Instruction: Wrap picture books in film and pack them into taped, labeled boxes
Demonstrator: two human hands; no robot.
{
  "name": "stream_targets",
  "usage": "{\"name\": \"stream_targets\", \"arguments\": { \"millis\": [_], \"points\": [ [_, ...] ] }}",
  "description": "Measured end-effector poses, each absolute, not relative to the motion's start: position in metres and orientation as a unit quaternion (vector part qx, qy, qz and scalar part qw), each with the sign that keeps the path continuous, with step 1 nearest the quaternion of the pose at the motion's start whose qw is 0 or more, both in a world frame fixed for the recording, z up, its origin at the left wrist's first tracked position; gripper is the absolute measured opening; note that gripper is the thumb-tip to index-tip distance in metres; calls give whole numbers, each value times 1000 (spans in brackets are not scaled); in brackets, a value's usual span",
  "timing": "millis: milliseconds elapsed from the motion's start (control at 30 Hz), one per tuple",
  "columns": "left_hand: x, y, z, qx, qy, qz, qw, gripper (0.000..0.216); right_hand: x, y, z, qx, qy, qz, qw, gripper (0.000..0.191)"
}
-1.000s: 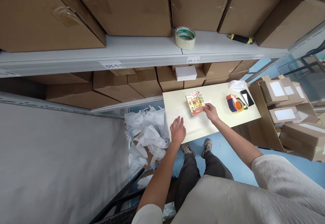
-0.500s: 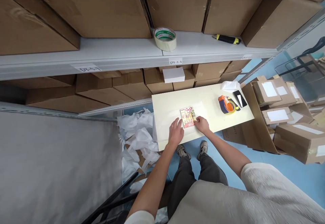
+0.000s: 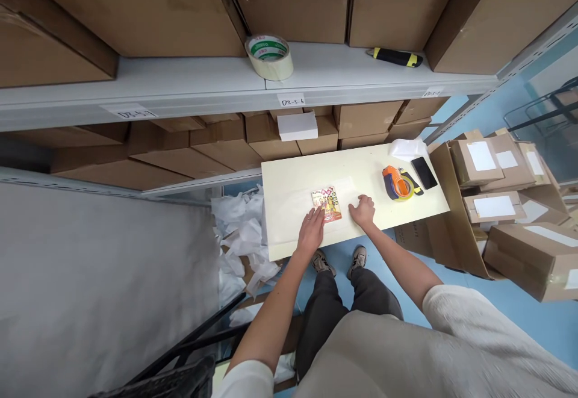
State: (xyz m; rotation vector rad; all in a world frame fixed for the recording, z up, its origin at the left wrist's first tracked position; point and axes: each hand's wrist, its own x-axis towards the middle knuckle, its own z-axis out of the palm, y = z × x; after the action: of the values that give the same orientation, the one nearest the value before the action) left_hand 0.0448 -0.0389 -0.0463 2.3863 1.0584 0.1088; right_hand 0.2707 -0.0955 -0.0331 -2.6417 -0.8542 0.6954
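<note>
A small colourful picture book [image 3: 326,203] lies flat on a cream table [image 3: 289,181], on or inside a clear plastic sleeve [image 3: 347,186] that is hard to make out. My left hand [image 3: 311,232] rests with fingers stretched out, its fingertips touching the book's left lower edge. My right hand [image 3: 362,211] lies on the table just right of the book, fingers curled down, apart from the book.
An orange tape dispenser [image 3: 397,183] and a black phone [image 3: 424,173] sit at the table's right end. A tape roll [image 3: 269,56] and a yellow-black cutter [image 3: 396,56] lie on the shelf above. Crumpled white paper [image 3: 241,235] piles left; cardboard boxes [image 3: 497,193] stand right.
My right hand slid the book toward me and to the left, then let go of it. My left hand moved in and now touches the book's left edge.
</note>
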Motion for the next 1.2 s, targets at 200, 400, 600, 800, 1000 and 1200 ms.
{"name": "stream_targets", "arguments": {
  "millis": [200,400,600,800,1000,1200],
  "points": [
    [43,-40,-43,890,374,39,257,55,276,-89,-28,-907,-301,271,116,31],
    [59,-45,-31,885,407,-34,222,69,275,-84,-11,-889,-278,318,175,51],
    [65,-49,-27,887,406,-54,213,68,236,-75,0,-814,-401,350,232,36],
    [44,-33,-37,863,408,12,298,62,200,-62,-9,-783,-435,386,222,25],
    [35,-21,-37,845,426,104,307,72,193,-64,-19,-759,-498,377,184,25],
    [58,-12,-32,848,409,42,333,70,194,-81,-17,-696,-597,370,147,18]
  ]
}}
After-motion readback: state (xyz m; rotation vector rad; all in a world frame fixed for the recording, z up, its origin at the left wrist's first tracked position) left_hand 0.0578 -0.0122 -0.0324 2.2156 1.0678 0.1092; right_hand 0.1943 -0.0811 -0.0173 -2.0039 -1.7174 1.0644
